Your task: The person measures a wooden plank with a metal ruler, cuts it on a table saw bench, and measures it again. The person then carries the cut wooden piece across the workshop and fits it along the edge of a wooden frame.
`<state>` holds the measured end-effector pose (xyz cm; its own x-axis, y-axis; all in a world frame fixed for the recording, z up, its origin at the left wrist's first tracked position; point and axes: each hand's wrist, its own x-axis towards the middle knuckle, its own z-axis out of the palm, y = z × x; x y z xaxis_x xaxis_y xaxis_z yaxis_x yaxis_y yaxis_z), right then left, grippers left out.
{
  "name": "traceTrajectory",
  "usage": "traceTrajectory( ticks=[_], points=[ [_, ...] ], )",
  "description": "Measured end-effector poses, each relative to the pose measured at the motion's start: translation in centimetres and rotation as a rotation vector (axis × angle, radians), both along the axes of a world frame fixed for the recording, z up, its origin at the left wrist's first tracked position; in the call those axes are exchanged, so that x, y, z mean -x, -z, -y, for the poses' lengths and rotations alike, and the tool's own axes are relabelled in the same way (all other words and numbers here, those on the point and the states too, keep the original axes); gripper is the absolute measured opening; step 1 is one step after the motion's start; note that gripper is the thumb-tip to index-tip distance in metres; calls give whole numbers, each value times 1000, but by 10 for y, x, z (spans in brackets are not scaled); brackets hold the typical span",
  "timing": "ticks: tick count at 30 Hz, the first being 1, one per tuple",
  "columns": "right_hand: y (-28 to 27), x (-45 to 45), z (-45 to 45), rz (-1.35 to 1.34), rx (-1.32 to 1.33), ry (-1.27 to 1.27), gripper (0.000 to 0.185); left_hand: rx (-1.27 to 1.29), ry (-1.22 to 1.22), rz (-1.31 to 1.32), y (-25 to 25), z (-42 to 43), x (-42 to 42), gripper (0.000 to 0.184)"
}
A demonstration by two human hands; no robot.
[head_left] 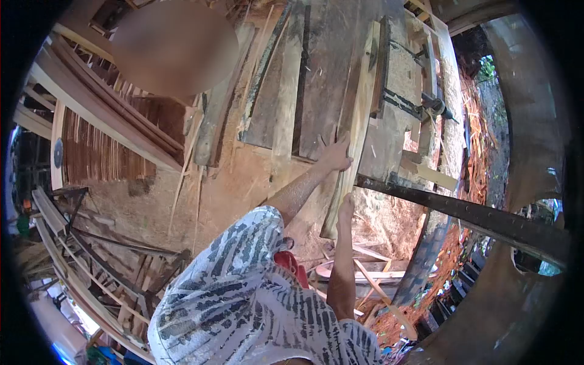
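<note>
A long, pale wooden plank (363, 115) runs lengthwise over the dark worktable (325, 73), its near end sticking out past the table edge towards me. My left hand (334, 156) grips the plank partway along, with some fingers stretched out on its left side. Closer to my body, my right hand (346, 205) is closed at the right edge of the plank's near part; its fingertips are partly hidden. A dark metal bar (462, 210) extends from the table's near right corner, just beyond my right hand.
Other boards (287, 91) lie on the left side of the table. Stacked thin slats (100, 146) and long timbers (103, 115) stand farther left. Wood offcuts (389, 304) and shavings lie low on the right. A clamp-like fitting (437, 107) sits at the table's right side.
</note>
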<state>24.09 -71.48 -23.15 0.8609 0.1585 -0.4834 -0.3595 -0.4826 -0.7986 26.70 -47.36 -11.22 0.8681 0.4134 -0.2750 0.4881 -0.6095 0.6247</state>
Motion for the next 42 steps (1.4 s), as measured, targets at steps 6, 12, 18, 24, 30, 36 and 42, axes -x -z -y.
traceTrajectory(
  ticks=[6, 12, 18, 24, 30, 36, 42],
  points=[
    [-92, 49, -23, 424, 371, -288, 74, 6, -4, 19, -2, -5, -2, 102],
    [-122, 87, -8, 465, 554, -426, 72, -27, -9, 67, 9, -9, -6, 103],
    [-173, 11, -59, 626, 569, -446, 85, -6, 10, -15, 0, -18, -12, 100],
    [-118, 87, -10, 632, 673, -562, 89, -15, 13, 17, 2, -20, -16, 99],
    [-104, 75, -21, 658, 646, -564, 83, -13, 12, 19, -5, -30, -20, 98],
    [-110, 48, -45, 771, 657, -579, 80, 34, -17, 5, -7, -43, -32, 86],
    [-102, 20, -64, 763, 714, -610, 82, -328, -464, 194, -48, -79, 81, 104]
  ],
)
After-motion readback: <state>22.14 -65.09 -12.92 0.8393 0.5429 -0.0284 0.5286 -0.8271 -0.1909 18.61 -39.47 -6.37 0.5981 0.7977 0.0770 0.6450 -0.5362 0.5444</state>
